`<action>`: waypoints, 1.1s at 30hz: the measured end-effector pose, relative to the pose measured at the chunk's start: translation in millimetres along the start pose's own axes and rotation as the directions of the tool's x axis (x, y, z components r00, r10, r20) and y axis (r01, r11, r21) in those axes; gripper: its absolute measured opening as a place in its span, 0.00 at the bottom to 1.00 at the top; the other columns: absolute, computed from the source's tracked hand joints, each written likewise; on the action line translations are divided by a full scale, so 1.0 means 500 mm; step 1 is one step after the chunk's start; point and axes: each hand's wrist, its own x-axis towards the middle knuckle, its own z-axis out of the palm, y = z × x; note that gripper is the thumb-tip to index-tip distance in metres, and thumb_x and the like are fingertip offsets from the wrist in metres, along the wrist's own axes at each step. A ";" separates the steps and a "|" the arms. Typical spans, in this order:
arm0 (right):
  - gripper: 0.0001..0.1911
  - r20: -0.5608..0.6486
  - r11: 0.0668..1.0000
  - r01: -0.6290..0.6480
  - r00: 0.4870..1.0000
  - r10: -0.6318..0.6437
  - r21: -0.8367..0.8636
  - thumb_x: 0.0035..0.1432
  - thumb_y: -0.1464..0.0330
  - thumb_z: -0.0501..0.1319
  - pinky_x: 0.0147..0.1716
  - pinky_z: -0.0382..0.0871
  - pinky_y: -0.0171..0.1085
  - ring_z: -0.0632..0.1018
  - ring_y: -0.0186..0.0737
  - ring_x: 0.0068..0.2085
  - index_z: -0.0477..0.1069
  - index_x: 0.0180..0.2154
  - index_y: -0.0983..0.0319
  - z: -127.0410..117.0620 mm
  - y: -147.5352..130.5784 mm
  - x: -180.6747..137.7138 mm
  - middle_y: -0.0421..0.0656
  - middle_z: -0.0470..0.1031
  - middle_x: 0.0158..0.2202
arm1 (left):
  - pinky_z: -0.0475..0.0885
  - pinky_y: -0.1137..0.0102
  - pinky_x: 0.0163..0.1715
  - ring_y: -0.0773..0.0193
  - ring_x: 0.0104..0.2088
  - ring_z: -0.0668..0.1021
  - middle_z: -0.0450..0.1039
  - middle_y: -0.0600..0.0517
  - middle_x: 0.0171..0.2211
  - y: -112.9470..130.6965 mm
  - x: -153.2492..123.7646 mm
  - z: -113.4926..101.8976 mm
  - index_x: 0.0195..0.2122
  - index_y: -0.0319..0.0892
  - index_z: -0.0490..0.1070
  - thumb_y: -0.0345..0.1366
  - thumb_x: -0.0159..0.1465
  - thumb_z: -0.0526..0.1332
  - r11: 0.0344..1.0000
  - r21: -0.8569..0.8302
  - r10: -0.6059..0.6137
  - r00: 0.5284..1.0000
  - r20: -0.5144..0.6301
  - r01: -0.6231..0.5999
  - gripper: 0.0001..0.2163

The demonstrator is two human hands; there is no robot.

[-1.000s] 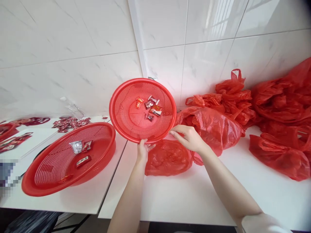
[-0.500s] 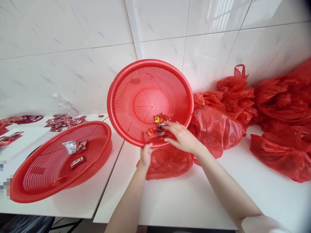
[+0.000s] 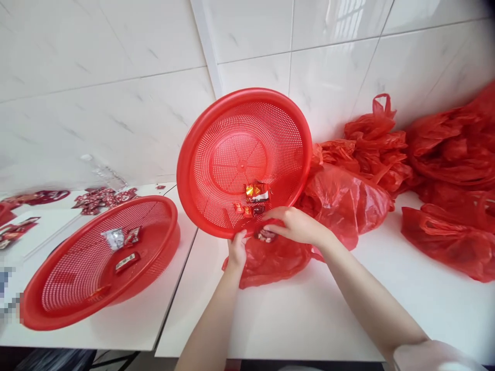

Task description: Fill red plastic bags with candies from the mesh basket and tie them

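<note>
My left hand grips the lower rim of a round red mesh basket, holding it tilted steeply up toward me. A few wrapped candies lie near the basket's lower edge. My right hand is at that lower rim, fingers curled over a wrapped candy. Directly below the rim lies a red plastic bag on the white table.
A second red mesh basket with a few candies rests on the table to the left. More candy packets are scattered at far left. Several red plastic bags are heaped along the tiled wall at right.
The basket has been tipped from nearly flat to steeply upright, and the candies slid to its lower edge. My right hand moved in to the rim and closed on a candy.
</note>
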 end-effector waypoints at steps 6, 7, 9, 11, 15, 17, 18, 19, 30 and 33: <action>0.23 -0.200 0.996 0.004 0.980 -0.023 -0.092 0.66 0.62 0.56 0.59 0.63 0.50 0.67 0.48 0.62 0.64 0.60 0.61 0.038 0.013 0.016 0.53 0.66 0.62 | 0.74 0.61 0.49 0.50 0.54 0.75 0.80 0.51 0.43 -0.016 -0.017 0.004 0.40 0.46 0.75 0.33 0.50 0.63 0.999 0.048 0.011 0.998 0.065 -0.014 0.15; 0.25 -0.169 0.994 0.020 0.985 -0.039 -0.111 0.66 0.60 0.56 0.61 0.59 0.52 0.63 0.48 0.65 0.61 0.62 0.60 0.048 0.016 0.019 0.52 0.63 0.64 | 0.74 0.60 0.48 0.49 0.54 0.75 0.80 0.51 0.42 -0.019 -0.022 0.008 0.39 0.46 0.75 0.33 0.50 0.63 0.999 0.052 -0.008 0.997 0.083 0.004 0.14; 0.27 -0.082 0.988 0.037 0.995 -0.049 -0.147 0.67 0.58 0.54 0.63 0.53 0.55 0.61 0.49 0.66 0.58 0.64 0.57 0.062 0.022 0.023 0.50 0.60 0.66 | 0.75 0.59 0.47 0.49 0.53 0.75 0.80 0.50 0.41 -0.025 -0.030 0.014 0.38 0.47 0.74 0.32 0.50 0.61 0.997 0.057 -0.052 0.992 0.113 0.046 0.13; 0.25 -0.012 0.985 0.041 0.999 -0.044 -0.168 0.68 0.58 0.53 0.63 0.51 0.56 0.63 0.49 0.65 0.61 0.63 0.56 0.067 0.024 0.022 0.48 0.61 0.65 | 0.75 0.59 0.46 0.49 0.52 0.76 0.80 0.50 0.40 -0.028 -0.033 0.018 0.38 0.46 0.74 0.32 0.50 0.61 0.995 0.050 -0.090 0.988 0.123 0.084 0.13; 0.18 0.031 0.986 0.080 0.997 -0.076 -0.143 0.65 0.63 0.58 0.59 0.57 0.51 0.70 0.46 0.59 0.70 0.55 0.56 0.053 0.026 0.016 0.46 0.72 0.58 | 0.75 0.58 0.46 0.49 0.49 0.78 0.80 0.49 0.39 -0.017 -0.026 0.018 0.39 0.44 0.74 0.33 0.50 0.59 0.994 -0.004 -0.109 0.989 0.103 0.110 0.14; 0.17 0.031 0.986 0.111 0.994 -0.108 -0.124 0.60 0.69 0.62 0.58 0.58 0.50 0.73 0.45 0.56 0.73 0.52 0.56 0.043 0.029 0.013 0.45 0.76 0.53 | 0.75 0.57 0.46 0.49 0.48 0.79 0.80 0.48 0.39 -0.007 -0.021 0.018 0.40 0.42 0.74 0.33 0.50 0.58 0.995 -0.022 -0.096 0.991 0.090 0.098 0.15; 0.17 0.025 0.986 0.117 0.993 -0.115 -0.118 0.59 0.73 0.62 0.58 0.60 0.49 0.75 0.44 0.54 0.75 0.50 0.56 0.039 0.032 0.012 0.44 0.78 0.50 | 0.75 0.56 0.46 0.49 0.47 0.79 0.80 0.48 0.39 -0.003 -0.019 0.019 0.41 0.41 0.74 0.33 0.50 0.58 0.995 -0.028 -0.088 0.992 0.088 0.091 0.16; 0.17 0.014 0.987 0.112 0.994 -0.111 -0.112 0.58 0.76 0.61 0.56 0.62 0.47 0.76 0.43 0.51 0.76 0.48 0.57 0.036 0.034 0.012 0.44 0.79 0.47 | 0.75 0.56 0.46 0.49 0.47 0.79 0.80 0.48 0.38 0.001 -0.017 0.020 0.41 0.41 0.74 0.33 0.50 0.58 0.996 -0.035 -0.082 0.993 0.089 0.085 0.16; 0.23 -0.040 0.997 0.043 0.998 -0.041 0.069 0.59 0.80 0.52 0.48 0.73 0.39 0.80 0.39 0.46 0.72 0.53 0.59 0.021 0.016 0.004 0.43 0.79 0.48 | 0.74 0.57 0.47 0.48 0.50 0.78 0.80 0.47 0.40 0.013 -0.016 0.023 0.40 0.41 0.75 0.32 0.50 0.58 0.998 -0.016 -0.056 0.997 0.061 0.057 0.15; 0.30 -0.042 0.994 0.037 0.999 -0.033 0.106 0.53 0.84 0.48 0.51 0.72 0.40 0.79 0.38 0.48 0.72 0.52 0.60 0.013 0.012 0.001 0.43 0.79 0.49 | 0.74 0.57 0.47 0.47 0.50 0.77 0.80 0.46 0.40 0.011 -0.016 0.020 0.38 0.40 0.75 0.34 0.50 0.59 0.998 -0.009 -0.068 0.996 0.060 0.069 0.15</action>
